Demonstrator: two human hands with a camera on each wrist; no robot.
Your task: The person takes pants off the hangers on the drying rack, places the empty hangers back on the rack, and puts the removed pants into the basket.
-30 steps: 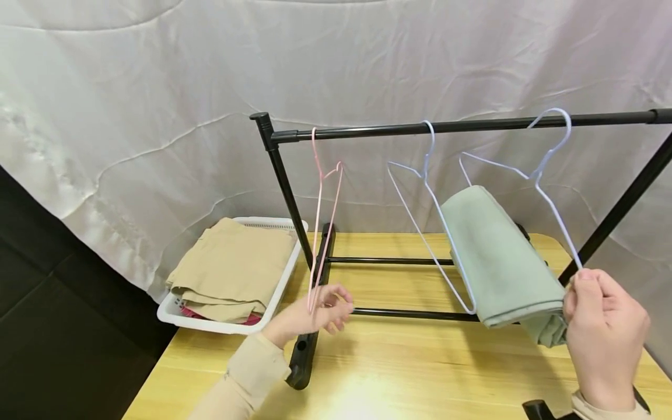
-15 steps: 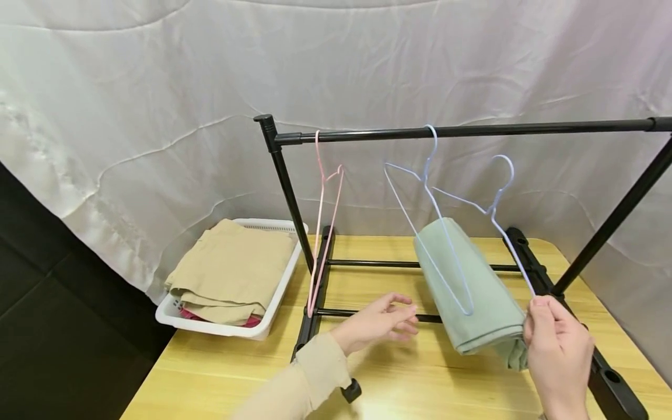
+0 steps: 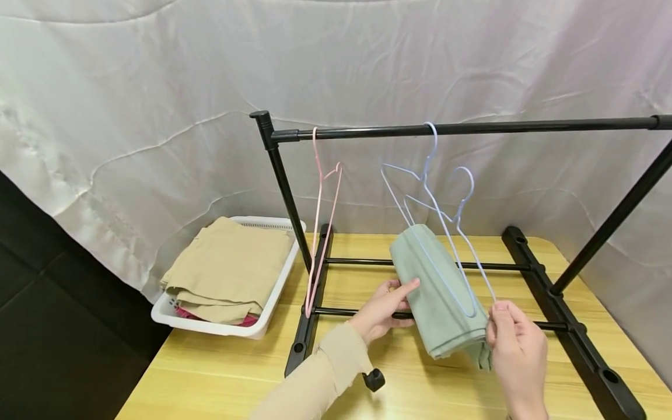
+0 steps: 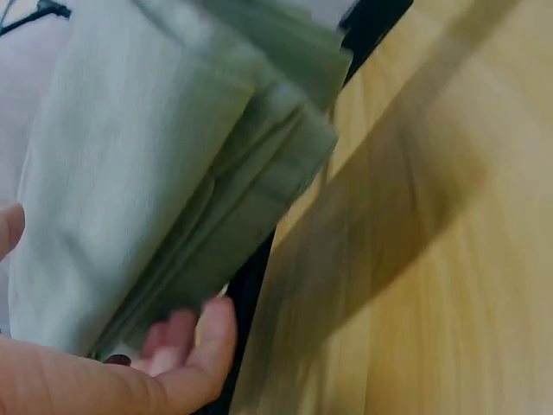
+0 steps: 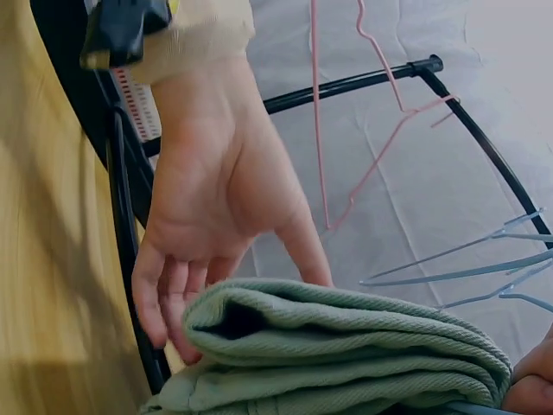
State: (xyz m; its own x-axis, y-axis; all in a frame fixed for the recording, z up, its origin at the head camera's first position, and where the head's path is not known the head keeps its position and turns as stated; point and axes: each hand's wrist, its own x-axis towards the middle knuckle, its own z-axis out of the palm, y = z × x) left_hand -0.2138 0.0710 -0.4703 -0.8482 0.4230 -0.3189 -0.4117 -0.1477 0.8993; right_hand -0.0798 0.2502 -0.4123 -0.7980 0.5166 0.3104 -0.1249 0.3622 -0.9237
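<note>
A folded sage-green cloth (image 3: 427, 315) is draped over the bottom bar of a light-blue hanger (image 3: 464, 213), whose hook is off the rail. My right hand (image 3: 517, 353) pinches that hanger's lower right corner, beside the cloth. My left hand (image 3: 380, 309) reaches to the cloth's left side, its thumb against the upper face. In the right wrist view, the left hand's fingers (image 5: 149, 303) spread around the cloth's folded end. Stacked layers of the cloth (image 4: 130, 173) fill the left wrist view. A second light-blue hanger (image 3: 446, 230) hangs from the rail, overlapping the cloth in the head view.
The black rack's top rail (image 3: 499, 126) crosses above both hands, with a pink hanger (image 3: 319, 233) at its left end. A white basket (image 3: 210, 326) of folded beige cloth (image 3: 231, 262) stands left. Black base bars (image 3: 572, 332) lie on the wooden table (image 3: 199, 379).
My right hand has brought the blue hanger and green cloth left and down, its hook coming off the rail. My left hand has moved right, from near the pink hanger to the cloth.
</note>
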